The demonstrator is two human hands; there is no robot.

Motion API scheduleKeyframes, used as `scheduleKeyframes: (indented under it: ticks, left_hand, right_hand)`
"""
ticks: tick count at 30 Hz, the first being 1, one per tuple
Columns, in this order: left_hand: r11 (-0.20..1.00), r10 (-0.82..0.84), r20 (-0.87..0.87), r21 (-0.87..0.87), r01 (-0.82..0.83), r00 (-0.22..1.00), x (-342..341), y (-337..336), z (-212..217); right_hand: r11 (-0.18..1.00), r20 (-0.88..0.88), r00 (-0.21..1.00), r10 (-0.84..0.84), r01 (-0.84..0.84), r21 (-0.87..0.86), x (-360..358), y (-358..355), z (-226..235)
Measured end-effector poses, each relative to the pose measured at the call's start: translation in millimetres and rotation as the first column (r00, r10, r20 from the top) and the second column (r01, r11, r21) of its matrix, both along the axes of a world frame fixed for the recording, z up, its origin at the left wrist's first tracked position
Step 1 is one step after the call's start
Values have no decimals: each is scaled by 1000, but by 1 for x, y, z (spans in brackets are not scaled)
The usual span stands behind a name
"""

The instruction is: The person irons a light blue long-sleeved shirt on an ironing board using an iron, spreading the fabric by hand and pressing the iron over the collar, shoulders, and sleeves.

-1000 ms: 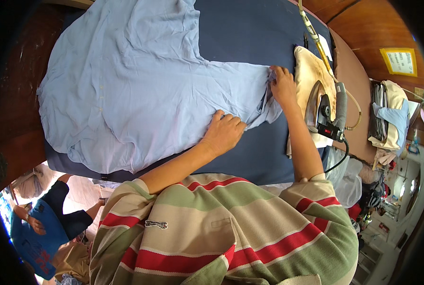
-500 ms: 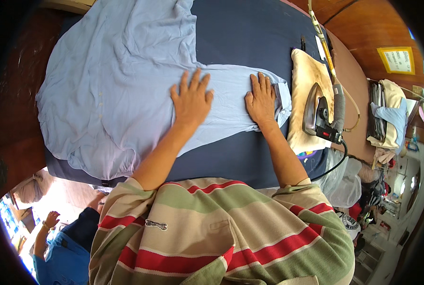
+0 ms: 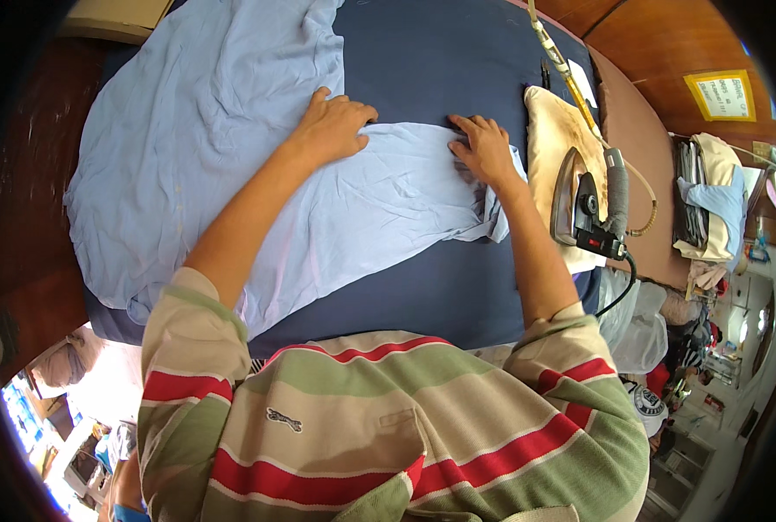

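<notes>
Pale-blue shirt (image 3: 231, 165) lies spread across the navy ironing desk (image 3: 457, 70), its sleeve toward three o'clock. Both hands press flat with fingers spread: left hand (image 3: 336, 126) on the sleeve's shoulder end, right hand (image 3: 485, 150) near the bunched cuff. At three o'clock an iron (image 3: 579, 196) stands on a scorched pad (image 3: 555, 130); a careless right elbow could likely knock it, and creases might set.

Both palms are flat on the light blue garment (image 3: 231, 165), spread over the dark blue ironing table (image 3: 457, 70). The left hand (image 3: 331, 126) presses near the cloth's middle; the right hand (image 3: 483, 150) pins its rumpled end. Just right of that hand, the iron (image 3: 579, 204) rests on a scorched yellow pad (image 3: 553, 130)
</notes>
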State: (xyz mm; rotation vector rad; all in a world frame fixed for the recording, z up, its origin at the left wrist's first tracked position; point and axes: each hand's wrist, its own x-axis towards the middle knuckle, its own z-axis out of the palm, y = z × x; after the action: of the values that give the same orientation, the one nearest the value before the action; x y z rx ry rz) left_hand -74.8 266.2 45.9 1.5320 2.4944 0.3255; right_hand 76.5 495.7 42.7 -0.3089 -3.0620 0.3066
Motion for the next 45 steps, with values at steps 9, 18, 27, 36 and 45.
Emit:
scheduleKeyframes:
  ticks: [9,18,27,36,45]
  left_hand:
    - [1000,-16,194,20,12,981,-14,-2,-3]
    - [1000,4,137,26,-7,991,-14,-3,-8]
    - [873,-116,-206,446,199,972,76,35,-24]
    - [839,-237,22,508,193,971,146,47,-36]
    - [869,-242,159,474,140,957,152,38,-34]
  right_hand:
    - [917,-31,999,-26,12,-398,-7,25,-2]
    - [989,-122,992,18,-36,-144,-1,23,-11]
    - [863,-66,994,-83,38,-504,-7,36,-12]
    - [936,-106,994,3,-40,-349,-9,35,-16]
    - [984,-343,932,-115,59,-169,-10,10,-21]
